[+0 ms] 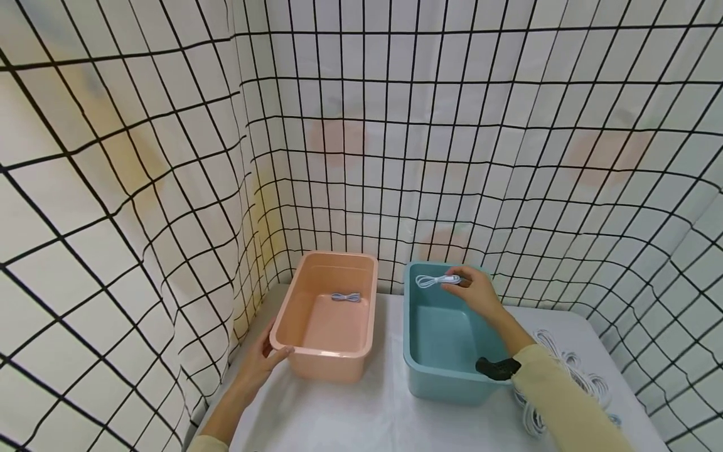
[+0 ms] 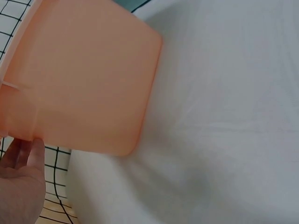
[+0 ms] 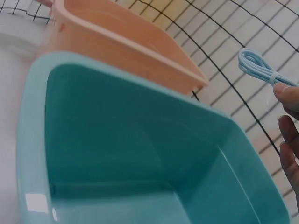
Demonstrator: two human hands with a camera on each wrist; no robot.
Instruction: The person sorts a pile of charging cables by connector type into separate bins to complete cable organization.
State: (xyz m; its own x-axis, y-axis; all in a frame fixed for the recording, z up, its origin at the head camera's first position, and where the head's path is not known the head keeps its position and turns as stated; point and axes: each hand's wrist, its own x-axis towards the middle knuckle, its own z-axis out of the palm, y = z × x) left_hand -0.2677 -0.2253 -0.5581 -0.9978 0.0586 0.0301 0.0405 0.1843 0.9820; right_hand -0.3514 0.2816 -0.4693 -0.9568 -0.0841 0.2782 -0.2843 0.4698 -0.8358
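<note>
A bundled light blue-white cable (image 1: 430,280) is pinched between the thumb and fingers of my right hand (image 1: 477,292), held above the far part of a teal bin (image 1: 446,384). In the right wrist view the looped cable (image 3: 257,66) shows a tie around its middle. My left hand (image 1: 262,363) grips the near left corner of an orange bin (image 1: 330,369), thumb at the rim and fingers on the outside. The left wrist view shows those fingers (image 2: 35,156) under the rim. Inside the orange bin lies another bundled cable (image 1: 346,297). No cable shows in the visible part of the teal bin.
Several coiled white cables (image 1: 576,370) lie on the white table (image 1: 384,402) right of the teal bin, partly behind my right sleeve. A black grid mesh (image 1: 390,150) over white cloth stands behind and on both sides. A dark strap (image 1: 497,368) is on my right wrist.
</note>
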